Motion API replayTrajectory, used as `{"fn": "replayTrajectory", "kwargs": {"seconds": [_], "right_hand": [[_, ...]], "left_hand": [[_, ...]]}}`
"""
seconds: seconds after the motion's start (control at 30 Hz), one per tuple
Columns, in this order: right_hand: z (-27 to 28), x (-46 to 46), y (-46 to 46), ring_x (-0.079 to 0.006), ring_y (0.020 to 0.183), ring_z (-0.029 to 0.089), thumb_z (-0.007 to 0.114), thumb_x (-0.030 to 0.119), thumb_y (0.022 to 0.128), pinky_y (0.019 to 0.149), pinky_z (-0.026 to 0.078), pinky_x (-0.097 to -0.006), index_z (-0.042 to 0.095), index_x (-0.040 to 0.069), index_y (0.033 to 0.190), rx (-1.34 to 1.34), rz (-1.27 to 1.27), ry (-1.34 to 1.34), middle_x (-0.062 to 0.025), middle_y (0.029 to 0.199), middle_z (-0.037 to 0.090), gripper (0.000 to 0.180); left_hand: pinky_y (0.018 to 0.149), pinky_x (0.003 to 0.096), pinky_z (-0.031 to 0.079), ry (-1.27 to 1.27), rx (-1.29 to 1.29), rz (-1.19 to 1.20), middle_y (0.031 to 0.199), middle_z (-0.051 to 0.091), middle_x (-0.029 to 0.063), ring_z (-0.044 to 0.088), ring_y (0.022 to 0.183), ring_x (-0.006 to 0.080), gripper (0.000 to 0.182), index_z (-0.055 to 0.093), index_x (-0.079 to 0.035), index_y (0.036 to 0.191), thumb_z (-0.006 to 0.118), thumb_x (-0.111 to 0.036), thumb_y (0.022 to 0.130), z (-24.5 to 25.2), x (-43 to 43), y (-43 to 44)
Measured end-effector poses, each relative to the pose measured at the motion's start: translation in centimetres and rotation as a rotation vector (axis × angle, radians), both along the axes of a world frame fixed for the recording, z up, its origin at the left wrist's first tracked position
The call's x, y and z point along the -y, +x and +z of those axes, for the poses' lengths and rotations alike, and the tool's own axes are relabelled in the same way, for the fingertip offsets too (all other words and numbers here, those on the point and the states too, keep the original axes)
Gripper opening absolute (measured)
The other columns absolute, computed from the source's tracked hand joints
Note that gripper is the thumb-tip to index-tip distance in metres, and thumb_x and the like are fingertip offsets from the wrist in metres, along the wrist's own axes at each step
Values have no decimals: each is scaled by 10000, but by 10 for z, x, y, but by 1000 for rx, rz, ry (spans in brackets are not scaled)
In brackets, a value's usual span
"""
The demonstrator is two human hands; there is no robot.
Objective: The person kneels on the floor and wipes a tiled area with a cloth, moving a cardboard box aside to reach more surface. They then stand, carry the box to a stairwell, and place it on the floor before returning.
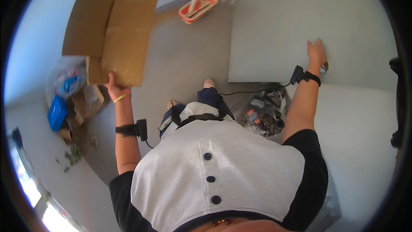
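A large folded piece of brown cardboard (pixel 127 35) rises at the upper left. My left hand (pixel 119 91) grips its lower edge, with the thumb on the near face and the other fingers hidden behind. On the right, my right hand (pixel 316 53) is up against a pale grey door (pixel 273 32), with thumb and fingertips apart and nothing seen in it. Just beside its wrist shows a round metal door knob (pixel 324 67). Whether the palm touches the door is hidden.
A red and white mop bucket (pixel 198 8) stands by the far wall. Below my right arm sits a filled clear plastic bag (pixel 265 112). Along the left wall are a blue box (pixel 57 112), an opened carton (pixel 88 103) and a leafy plant (pixel 73 155). A black cable (pixel 244 93) runs from my right wristband.
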State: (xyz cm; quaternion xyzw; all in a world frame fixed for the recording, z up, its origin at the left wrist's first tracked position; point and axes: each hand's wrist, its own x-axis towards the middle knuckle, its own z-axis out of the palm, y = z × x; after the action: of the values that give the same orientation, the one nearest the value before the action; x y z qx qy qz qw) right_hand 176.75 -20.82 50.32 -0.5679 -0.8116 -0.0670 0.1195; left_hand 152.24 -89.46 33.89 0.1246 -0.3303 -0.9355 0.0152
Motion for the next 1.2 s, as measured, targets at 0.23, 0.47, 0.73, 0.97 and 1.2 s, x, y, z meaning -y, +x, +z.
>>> {"fn": "replayTrajectory", "kwargs": {"seconds": [0.23,0.47,0.73,0.97,1.2], "right_hand": [[12,-20,66,-350,1160,580,431,523,938,932,451,-503,447,155,1398,-119,-100,-2,-140,1297,591,588],[97,-4,126,-360,1117,591,387,542,953,900,457,-501,598,131,1247,-101,-93,90,-154,1217,632,548],[120,-73,178,-372,1208,531,334,672,905,990,397,-517,530,158,1349,-155,-76,154,-147,1308,581,706],[112,-141,157,-363,1228,515,312,686,905,999,400,-483,558,160,1324,-38,-99,63,-134,1321,572,716],[104,-176,113,-381,1164,548,298,659,921,954,422,-485,585,147,1267,2,-102,64,-127,1267,603,682]], "left_hand": [[993,495,444,-72,5,-59,1271,602,66,553,1172,286,481,578,-121,1276,717,-286,846,5,5,-11],[993,516,442,-56,0,-20,1306,577,101,543,1191,308,493,568,-73,1279,698,-318,872,54,-13,11],[1012,520,425,-43,-27,-34,1307,581,88,536,1201,298,445,575,-73,1263,656,-321,902,107,-61,50],[996,530,440,-77,4,-21,1268,608,76,547,1186,302,432,584,-74,1247,657,-321,900,118,-81,52],[990,545,449,-74,75,61,1298,577,80,542,1186,309,472,542,-73,1290,665,-305,897,129,-75,33]]}}
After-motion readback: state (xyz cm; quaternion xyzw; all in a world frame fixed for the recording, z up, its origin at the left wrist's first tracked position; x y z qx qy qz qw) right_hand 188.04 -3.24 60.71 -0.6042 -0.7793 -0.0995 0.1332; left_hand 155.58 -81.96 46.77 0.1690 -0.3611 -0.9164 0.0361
